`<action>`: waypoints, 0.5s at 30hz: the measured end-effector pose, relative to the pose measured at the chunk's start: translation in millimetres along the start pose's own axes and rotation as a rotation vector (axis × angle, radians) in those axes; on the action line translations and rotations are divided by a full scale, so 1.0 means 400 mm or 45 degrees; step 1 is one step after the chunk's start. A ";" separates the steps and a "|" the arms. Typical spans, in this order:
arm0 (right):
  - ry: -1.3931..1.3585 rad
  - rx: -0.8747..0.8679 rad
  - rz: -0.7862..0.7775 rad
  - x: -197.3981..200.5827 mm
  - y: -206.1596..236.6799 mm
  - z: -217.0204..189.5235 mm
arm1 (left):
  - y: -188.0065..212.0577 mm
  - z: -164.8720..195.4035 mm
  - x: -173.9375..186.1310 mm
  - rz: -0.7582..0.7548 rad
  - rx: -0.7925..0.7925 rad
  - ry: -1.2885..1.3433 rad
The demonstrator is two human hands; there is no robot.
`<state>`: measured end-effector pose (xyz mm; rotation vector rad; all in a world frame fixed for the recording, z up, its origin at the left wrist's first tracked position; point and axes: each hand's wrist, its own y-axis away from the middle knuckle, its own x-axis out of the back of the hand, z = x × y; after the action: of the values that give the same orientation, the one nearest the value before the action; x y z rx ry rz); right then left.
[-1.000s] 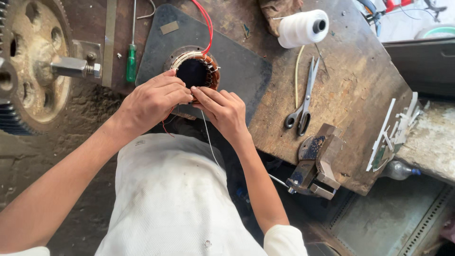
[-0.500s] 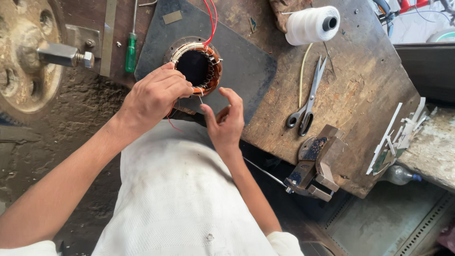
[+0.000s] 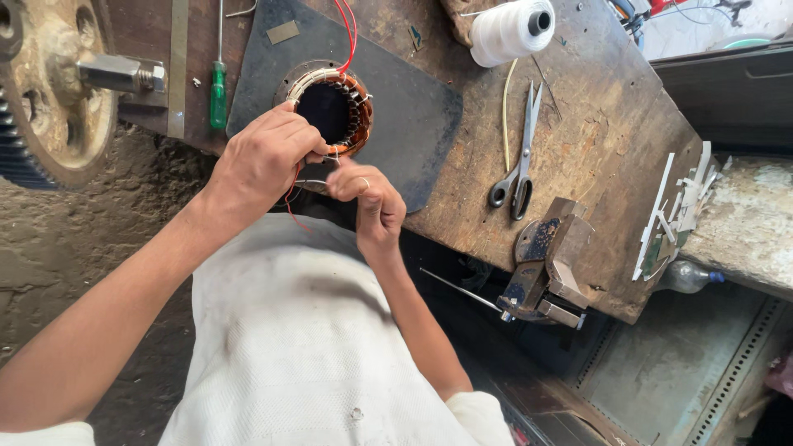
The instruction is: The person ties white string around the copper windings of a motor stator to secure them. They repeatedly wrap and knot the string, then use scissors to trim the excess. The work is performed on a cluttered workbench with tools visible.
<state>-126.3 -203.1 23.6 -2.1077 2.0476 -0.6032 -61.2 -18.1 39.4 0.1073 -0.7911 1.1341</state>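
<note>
**Motor Stator Held at the Bench Edge**

While it lies on the dark mat, the motor stator looks heavy and stiff; grip its rim, since the copper windings seem fragile. Its bore faces up. Left hand, at 7 o'clock, pinches its edge; right hand, at 5, pinches thin thread.

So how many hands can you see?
2. The left hand grips the near rim of the stator; the right hand pinches thread just below it.

left hand fingers curled, right hand pinching beside it
</note>
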 end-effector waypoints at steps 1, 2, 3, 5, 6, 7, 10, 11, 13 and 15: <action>-0.164 -0.077 0.030 -0.014 -0.003 0.011 | -0.001 0.000 0.000 0.006 0.008 0.016; -0.329 -0.156 0.068 -0.025 -0.003 0.021 | -0.003 -0.001 -0.001 0.006 0.014 0.032; -0.160 -0.178 0.023 -0.026 -0.007 0.033 | -0.007 -0.005 0.001 0.009 0.010 0.041; 0.174 -0.230 -0.097 -0.022 -0.014 0.041 | -0.014 -0.005 0.004 0.064 -0.025 0.041; 0.124 -0.273 -0.045 -0.020 -0.021 0.029 | -0.018 0.005 0.015 0.075 -0.044 0.048; 0.085 -0.282 0.018 -0.008 -0.018 0.036 | -0.013 -0.002 0.009 0.057 -0.040 0.096; 0.409 -0.253 -0.072 0.014 -0.028 0.028 | -0.002 0.004 0.020 0.048 -0.008 0.181; 0.602 -0.255 -0.120 0.018 -0.035 0.020 | -0.002 0.004 0.025 0.032 -0.030 0.198; 0.644 -0.173 -0.235 0.022 -0.055 0.010 | -0.005 0.004 0.030 -0.011 0.020 0.227; 0.684 -0.116 -0.281 0.024 -0.073 0.011 | -0.009 0.001 0.029 -0.107 0.172 0.253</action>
<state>-97.5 -211.3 32.4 -2.4480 2.1253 -1.2495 -56.3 -10.8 48.1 0.1372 -0.5285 1.0991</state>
